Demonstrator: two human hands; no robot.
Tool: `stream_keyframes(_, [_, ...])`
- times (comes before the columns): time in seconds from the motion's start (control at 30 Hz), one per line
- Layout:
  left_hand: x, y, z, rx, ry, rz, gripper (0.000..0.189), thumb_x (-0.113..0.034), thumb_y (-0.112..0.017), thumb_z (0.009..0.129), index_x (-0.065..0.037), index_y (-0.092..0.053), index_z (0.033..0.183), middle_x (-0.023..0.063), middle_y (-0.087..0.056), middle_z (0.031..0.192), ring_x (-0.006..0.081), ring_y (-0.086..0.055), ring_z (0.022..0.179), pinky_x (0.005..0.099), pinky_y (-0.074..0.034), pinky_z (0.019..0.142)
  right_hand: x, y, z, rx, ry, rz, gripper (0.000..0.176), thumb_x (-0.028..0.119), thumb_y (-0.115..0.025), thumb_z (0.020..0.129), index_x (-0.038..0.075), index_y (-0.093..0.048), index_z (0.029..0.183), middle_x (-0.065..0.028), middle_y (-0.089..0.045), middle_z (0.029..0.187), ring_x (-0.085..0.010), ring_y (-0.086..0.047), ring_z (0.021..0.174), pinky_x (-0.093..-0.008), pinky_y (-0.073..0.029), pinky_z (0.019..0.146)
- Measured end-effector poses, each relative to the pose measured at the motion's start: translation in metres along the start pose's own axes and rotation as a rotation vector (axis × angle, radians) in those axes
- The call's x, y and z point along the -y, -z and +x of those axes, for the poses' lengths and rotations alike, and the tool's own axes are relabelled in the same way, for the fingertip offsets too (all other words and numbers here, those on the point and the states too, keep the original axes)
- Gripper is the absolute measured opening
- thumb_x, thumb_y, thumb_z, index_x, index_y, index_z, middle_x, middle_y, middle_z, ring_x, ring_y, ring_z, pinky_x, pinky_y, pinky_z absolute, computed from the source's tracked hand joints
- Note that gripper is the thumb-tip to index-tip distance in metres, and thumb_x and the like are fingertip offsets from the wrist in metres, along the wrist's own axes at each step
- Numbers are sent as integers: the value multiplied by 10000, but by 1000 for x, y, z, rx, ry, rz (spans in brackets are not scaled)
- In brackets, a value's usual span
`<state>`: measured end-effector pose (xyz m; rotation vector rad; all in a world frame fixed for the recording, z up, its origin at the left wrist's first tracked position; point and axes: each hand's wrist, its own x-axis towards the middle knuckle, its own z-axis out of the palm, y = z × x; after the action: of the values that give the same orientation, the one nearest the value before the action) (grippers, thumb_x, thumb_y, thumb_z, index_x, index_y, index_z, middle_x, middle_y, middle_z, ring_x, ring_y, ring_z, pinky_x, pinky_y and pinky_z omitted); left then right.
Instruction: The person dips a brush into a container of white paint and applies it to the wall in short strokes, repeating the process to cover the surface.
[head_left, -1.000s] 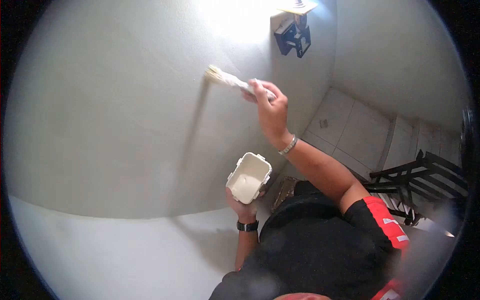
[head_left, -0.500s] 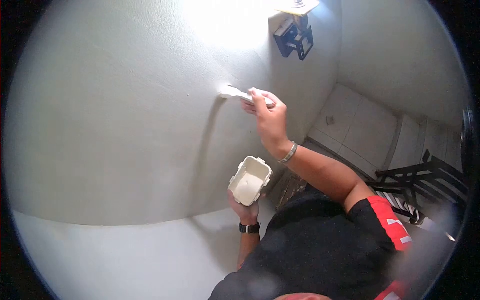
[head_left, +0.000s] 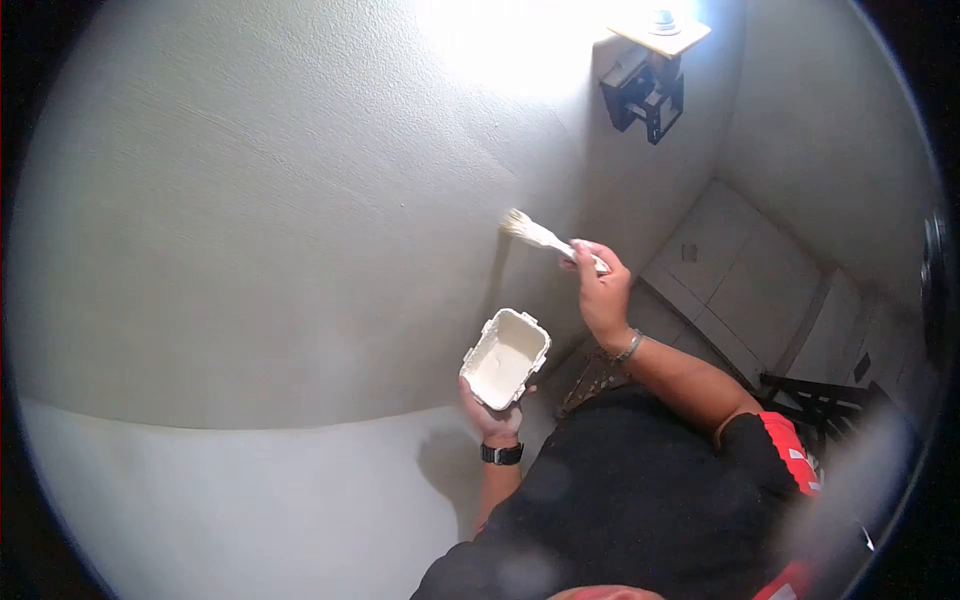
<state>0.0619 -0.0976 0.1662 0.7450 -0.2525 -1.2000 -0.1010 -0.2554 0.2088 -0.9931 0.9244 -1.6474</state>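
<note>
My right hand (head_left: 602, 285) is closed around the handle of a paintbrush (head_left: 537, 234). The brush points up and left, its pale bristles close to the grey wall (head_left: 300, 270). Lower down, my left hand (head_left: 490, 415) grips a small white plastic tub (head_left: 540, 358) from beneath, with thumb and fingers at its sides. Cream-coloured paint (head_left: 498, 376) covers the tub's bottom, and smears coat its inner walls. The tub is tilted so its mouth faces me.
A wooden board on a black bracket (head_left: 645, 100) juts from the wall at the upper right, beside a bright light. Floor tiles (head_left: 735, 265) lie far below on the right, near a dark railing (head_left: 820, 400). White surface (head_left: 250, 490) spans the lower left.
My right hand has drawn the paintbrush right and down, off the spot where its bristles met the wall. The left hand keeps the tub nearly in place. The view has shifted a little.
</note>
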Motion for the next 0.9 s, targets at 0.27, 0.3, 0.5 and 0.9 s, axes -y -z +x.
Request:
stream_keyframes(0.27, [-4,-9,-2,-28,39,23,593,-521,-361,919,-111,-403,1344,135,-542,1253,347,-626,983,513,-604,541,24,-9,-14,-94,-192,91,274,199,-533,964,-54,-612,1035,-110,-659,947,-157,-655,807,-283,-531,793])
stream_keyframes(0.3, [-4,-13,-3,-13,42,24,595,-521,-353,921,-106,-403,1343,133,-548,1245,342,-631,972,501,-604,527,40,-23,-7,-60,-113,126,273,195,-526,966,-56,-607,1038,-117,-653,964,-165,-657,806,-294,-534,805])
stream_keyframes(0.5, [-14,-39,-11,-80,28,114,605,-530,-311,926,-112,-388,1356,136,-559,1235,334,-648,939,458,-607,508,142,-57,7,92,123,369,231,163,-522,966,-33,-625,1031,-93,-662,922,-132,-642,829,-242,-496,731])
stream_keyframes(0.9, [-71,13,27,123,52,158,591,-456,-402,958,-26,-374,1362,166,-528,1275,277,-593,1088,424,-572,785,110,-50,-9,1364,689,-616,287,146,-735,758,51,-621,1004,-110,-665,965,-263,-649,870,-369,-551,750])
